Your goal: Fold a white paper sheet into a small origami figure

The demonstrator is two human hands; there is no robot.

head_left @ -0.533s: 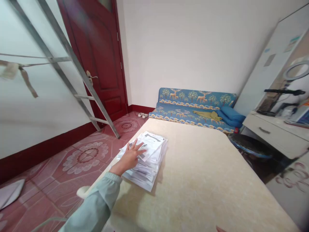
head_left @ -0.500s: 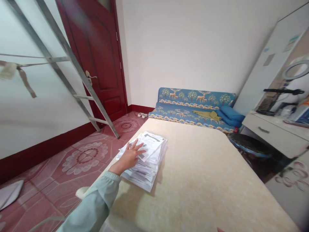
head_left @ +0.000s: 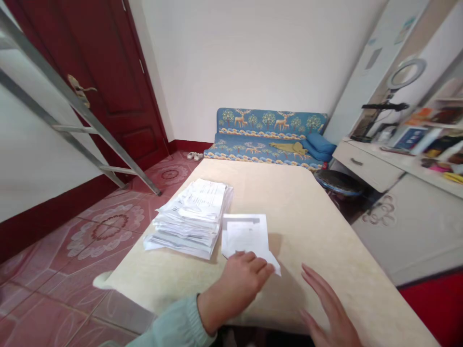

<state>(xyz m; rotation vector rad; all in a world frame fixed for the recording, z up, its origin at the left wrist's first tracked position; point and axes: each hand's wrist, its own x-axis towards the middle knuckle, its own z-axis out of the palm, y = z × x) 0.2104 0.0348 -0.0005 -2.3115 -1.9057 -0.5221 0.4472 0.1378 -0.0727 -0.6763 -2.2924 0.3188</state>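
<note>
Left hand (head_left: 237, 286), flat on the paper stack (head_left: 191, 217) 0.5 s ago, now grips with curled fingers the near edge of 1 sheet (head_left: 246, 233) lying on the table (head_left: 311, 217) at the stack's 3 o'clock; right hand (head_left: 327, 308) hovers, fingers spread.

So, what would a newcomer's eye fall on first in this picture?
Probably the thick stack of papers on the left part of the cream table. Next, the left hand holding a single sheet by its near edge beside the stack, with the right hand open nearby.
</note>
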